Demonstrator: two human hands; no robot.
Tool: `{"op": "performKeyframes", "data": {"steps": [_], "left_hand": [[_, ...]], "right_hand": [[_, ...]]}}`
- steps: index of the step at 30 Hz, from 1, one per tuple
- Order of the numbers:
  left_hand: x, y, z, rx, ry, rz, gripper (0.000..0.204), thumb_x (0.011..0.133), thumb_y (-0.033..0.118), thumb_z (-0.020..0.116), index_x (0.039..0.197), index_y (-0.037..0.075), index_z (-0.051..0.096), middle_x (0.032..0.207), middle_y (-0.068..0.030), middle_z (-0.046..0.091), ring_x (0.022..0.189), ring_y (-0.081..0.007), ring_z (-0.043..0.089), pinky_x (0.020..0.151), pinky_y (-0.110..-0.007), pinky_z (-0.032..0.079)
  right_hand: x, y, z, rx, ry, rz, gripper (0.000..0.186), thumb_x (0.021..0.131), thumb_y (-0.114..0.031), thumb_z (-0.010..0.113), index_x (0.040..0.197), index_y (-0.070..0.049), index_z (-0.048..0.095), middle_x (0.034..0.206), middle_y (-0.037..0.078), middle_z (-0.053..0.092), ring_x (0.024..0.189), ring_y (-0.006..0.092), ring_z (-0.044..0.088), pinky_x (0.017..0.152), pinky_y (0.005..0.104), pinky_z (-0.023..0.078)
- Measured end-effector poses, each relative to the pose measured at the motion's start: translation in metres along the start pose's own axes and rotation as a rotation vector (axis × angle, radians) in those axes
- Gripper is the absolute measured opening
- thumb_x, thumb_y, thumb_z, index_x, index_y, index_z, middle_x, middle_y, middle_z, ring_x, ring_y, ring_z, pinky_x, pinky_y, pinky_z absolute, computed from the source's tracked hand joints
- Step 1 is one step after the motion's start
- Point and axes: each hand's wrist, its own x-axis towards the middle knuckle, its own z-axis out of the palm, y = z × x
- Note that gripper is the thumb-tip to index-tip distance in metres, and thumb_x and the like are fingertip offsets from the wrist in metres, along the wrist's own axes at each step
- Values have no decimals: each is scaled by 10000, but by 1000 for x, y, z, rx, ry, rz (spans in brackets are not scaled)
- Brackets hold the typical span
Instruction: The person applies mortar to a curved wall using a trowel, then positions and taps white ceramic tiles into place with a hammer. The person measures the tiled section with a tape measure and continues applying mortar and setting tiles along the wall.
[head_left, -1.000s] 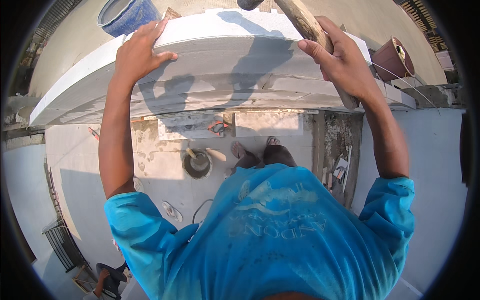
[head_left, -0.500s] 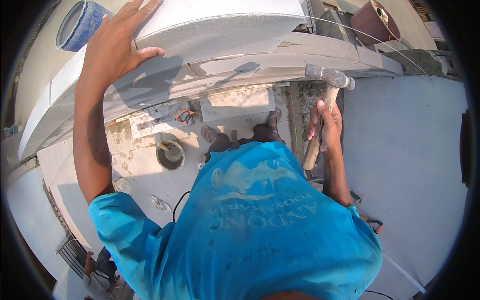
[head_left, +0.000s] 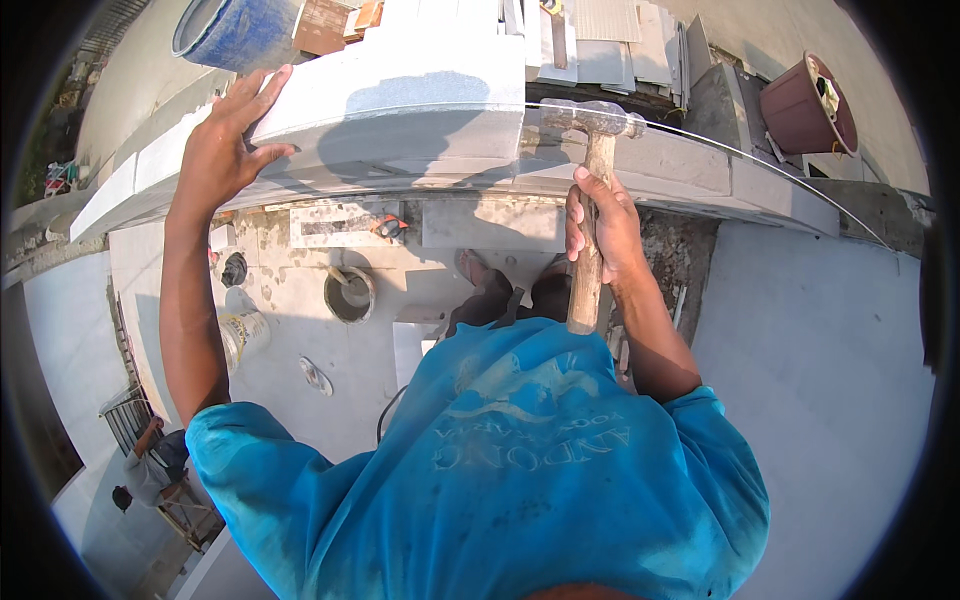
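Observation:
My right hand point(head_left: 612, 228) grips the wooden handle of a hammer point(head_left: 590, 118), its grey, dusty metal head pointing away from me. The head appears next to the right end of a large white block point(head_left: 440, 118) on top of the wall; whether it touches the block cannot be made out. My left hand point(head_left: 232, 145) rests with spread fingers on the left part of the block row. A thin white string point(head_left: 740, 152) runs along the wall from near the hammer head to the far right.
Beyond the wall stand a blue drum point(head_left: 235, 35) and a maroon bucket point(head_left: 808, 105), with stacked tiles point(head_left: 605, 60) between. Below, a mortar bucket point(head_left: 350, 294), an orange-handled tool point(head_left: 388, 227) and a white pail point(head_left: 243, 338) stand near my feet. Another person point(head_left: 160, 455) is at lower left.
My right hand has brought the hammer leftward, its head now by the block's right end. My left hand stays on the blocks, while the whole view has shifted.

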Motion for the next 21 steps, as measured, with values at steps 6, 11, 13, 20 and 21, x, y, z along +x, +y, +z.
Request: {"op": "performKeyframes", "data": {"steps": [6, 11, 13, 20, 21], "left_hand": [[2, -12, 5, 64, 34, 3, 974, 691, 257, 875, 1543, 362, 414, 1525, -40, 512, 1388, -340, 487, 1119, -461, 462], [6, -18, 9, 61, 47, 45, 975, 689, 255, 877, 1538, 385, 415, 1520, -18, 518, 1378, -312, 502, 1094, -447, 486], [3, -16, 13, 38, 40, 41, 976, 691, 254, 876, 1539, 388, 412, 1519, -15, 520, 1374, -305, 508, 1088, -448, 491], [2, -4, 10, 16, 43, -3, 970, 703, 232, 879, 1539, 388, 412, 1506, -17, 535, 1340, -284, 541, 1101, -427, 488], [0, 5, 4, 7, 40, -26, 962, 701, 234, 881, 1535, 379, 424, 1504, -15, 537, 1334, -276, 547, 1106, -425, 485]], "right_hand": [[7, 0, 6, -52, -53, 32, 232, 1014, -245, 576, 1035, -69, 427, 661, 35, 511, 398, 140, 506, 326, 306, 453], [9, 13, 4, -140, -21, -6, 256, 1013, -271, 599, 1066, -59, 466, 664, 33, 513, 400, 124, 492, 342, 301, 443], [0, 1, -8, -329, -5, -13, 256, 1012, -263, 606, 1091, -52, 484, 674, 39, 526, 405, 117, 488, 348, 294, 437], [-123, -63, -19, -835, -11, -146, 558, 911, -239, 728, 1376, -2, 532, 980, 81, 655, 812, 138, 637, 684, 280, 512], [-131, -86, -13, -874, -40, -227, 576, 917, -248, 729, 1390, 4, 519, 1020, 93, 649, 856, 146, 634, 724, 285, 509]]}}
